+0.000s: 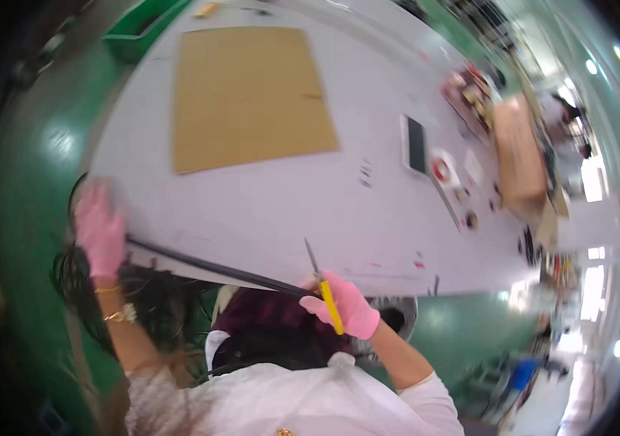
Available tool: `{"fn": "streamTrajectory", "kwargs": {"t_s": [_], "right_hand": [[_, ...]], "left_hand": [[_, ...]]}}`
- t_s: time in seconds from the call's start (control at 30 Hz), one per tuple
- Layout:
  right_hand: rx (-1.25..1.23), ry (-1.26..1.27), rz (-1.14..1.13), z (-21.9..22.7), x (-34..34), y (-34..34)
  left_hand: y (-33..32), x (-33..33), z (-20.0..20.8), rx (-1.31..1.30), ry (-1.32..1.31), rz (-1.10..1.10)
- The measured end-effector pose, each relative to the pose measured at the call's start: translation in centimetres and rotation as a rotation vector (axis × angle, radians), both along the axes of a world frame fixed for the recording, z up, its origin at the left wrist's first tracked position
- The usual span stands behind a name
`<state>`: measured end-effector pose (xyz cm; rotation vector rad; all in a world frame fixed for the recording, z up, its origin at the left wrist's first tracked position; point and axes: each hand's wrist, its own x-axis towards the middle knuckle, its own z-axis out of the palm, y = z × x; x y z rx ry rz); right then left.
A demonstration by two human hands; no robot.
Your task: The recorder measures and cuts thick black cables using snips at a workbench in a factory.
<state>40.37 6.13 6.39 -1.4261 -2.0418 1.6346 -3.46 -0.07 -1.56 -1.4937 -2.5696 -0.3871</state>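
Observation:
My right hand [346, 305], in a pink glove, is closed around a yellow-handled tool [330, 304] with a thin pointed metal blade. The end of a long black cable or tube [215, 268] is at the same fingers. This black length runs along the table's near edge toward my left hand [99, 229]. That hand, also pink-gloved, is at the table's left edge and smeared by motion, so its grip is unclear. Thin black strands [146, 305] hang in a loose bundle below and beside it.
A flat brown cardboard sheet [252, 98] lies on the pale table [266, 211]. Farther right are a white-framed dark device [415, 145], a tape roll [441, 169] and a cardboard box [517, 152]. A green bin [135, 43] stands beyond the far left edge.

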Motion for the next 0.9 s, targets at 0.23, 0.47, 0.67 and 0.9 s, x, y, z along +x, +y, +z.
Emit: {"fn": "streamTrajectory", "kwargs": {"t_s": [0.23,0.47,0.67,0.9], "right_hand": [[-0.393,-0.018,-0.381,4.7,21.5,-2.7],[-0.187,-0.247,-0.295,2.4,28.0,2.6],[0.124,-0.568,-0.127,1.0,27.2,5.5],[0.067,-0.809,-0.068,1.1,26.1,6.5]], "left_hand": [[0.3,-1.2,1.1,-0.193,0.190,-0.082],[0.7,-2.1,-0.7,-0.151,0.168,-0.159],[0.5,-2.1,0.0,-0.118,0.107,-0.149],[0.4,-2.8,-0.3,-0.091,0.109,-0.185]]}}
